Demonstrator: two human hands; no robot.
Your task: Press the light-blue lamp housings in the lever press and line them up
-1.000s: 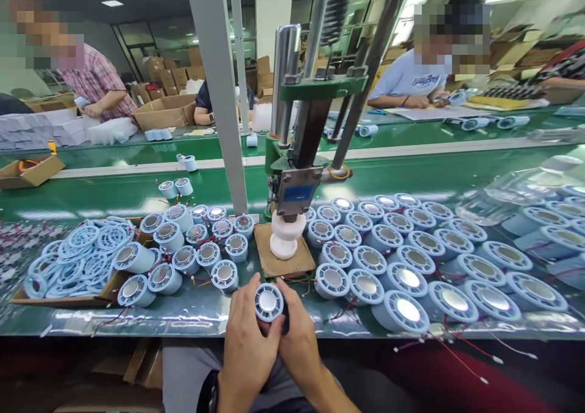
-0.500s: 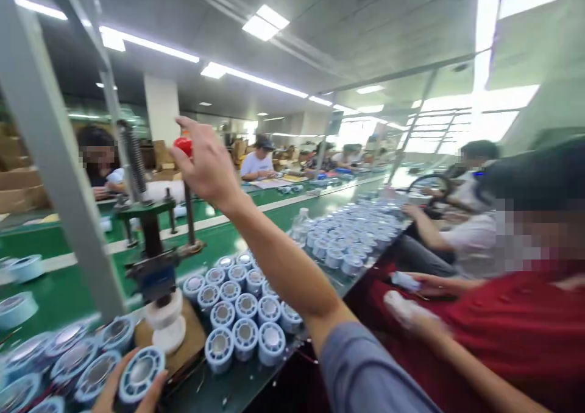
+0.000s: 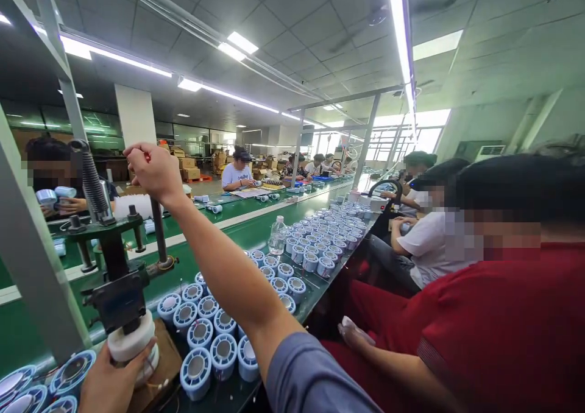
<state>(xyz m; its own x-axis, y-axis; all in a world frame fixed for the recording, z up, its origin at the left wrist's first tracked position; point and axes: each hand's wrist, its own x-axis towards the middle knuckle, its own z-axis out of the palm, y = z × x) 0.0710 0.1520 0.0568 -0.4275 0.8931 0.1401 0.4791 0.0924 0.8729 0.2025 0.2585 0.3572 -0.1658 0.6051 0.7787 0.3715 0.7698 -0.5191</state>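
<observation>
Green worktop (image 3: 247, 237), lit ceiling (image 3: 329, 11) — right hand (image 3: 158, 170) clamped on red knob (image 3: 147, 156); left hand (image 3: 108, 381), grip unclear.

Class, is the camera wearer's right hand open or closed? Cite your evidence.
Closed: the right hand is curled around the red knob atop the lever, leaving only a small patch of red visible.

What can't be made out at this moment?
Head view:
Red knob: mostly covered by the right hand.
Whether the left hand holds anything: hidden by that hand and the white block.
Blue cylinders, lower left: cut off by the frame edge.
Other cylinders: hidden behind the forearm.
</observation>
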